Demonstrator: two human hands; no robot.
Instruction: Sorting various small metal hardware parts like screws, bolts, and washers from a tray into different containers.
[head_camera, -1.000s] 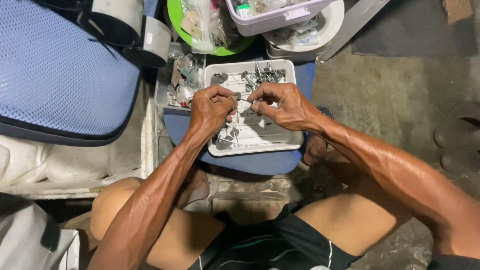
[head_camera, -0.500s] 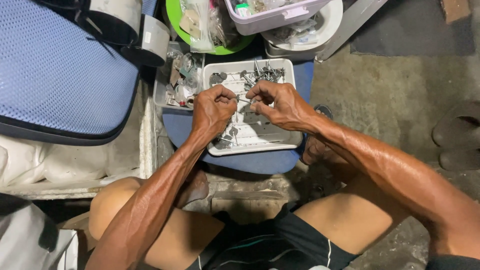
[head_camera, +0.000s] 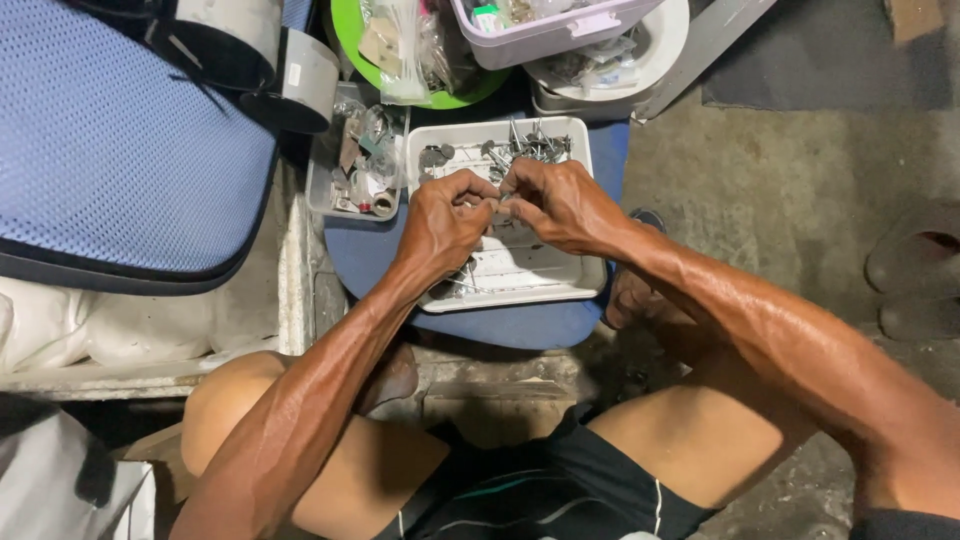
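Note:
Over a white rectangular tray (head_camera: 560, 285) of small metal parts, my left hand (head_camera: 445, 220) and my right hand (head_camera: 560, 205) meet fingertip to fingertip. Both pinch one small metal part (head_camera: 497, 199) between thumbs and forefingers; most of the part is hidden by the fingers. Several nails and screws (head_camera: 530, 148) lie heaped in the tray's far end. The tray rests on a blue round stool seat (head_camera: 520, 325) in front of my bare knees.
A small clear box of odd bits (head_camera: 355, 170) stands left of the tray. Beyond are a green bowl (head_camera: 440, 98), a lilac plastic box (head_camera: 540, 35) and a white bowl (head_camera: 650, 60). A blue mesh chair seat (head_camera: 110, 150) fills the left. Concrete floor and a sandal (head_camera: 915, 265) lie right.
Both hands have stayed over the tray, fingers shifting slightly as they work the small part. The view has drifted a little, so the tray sits lower in frame.

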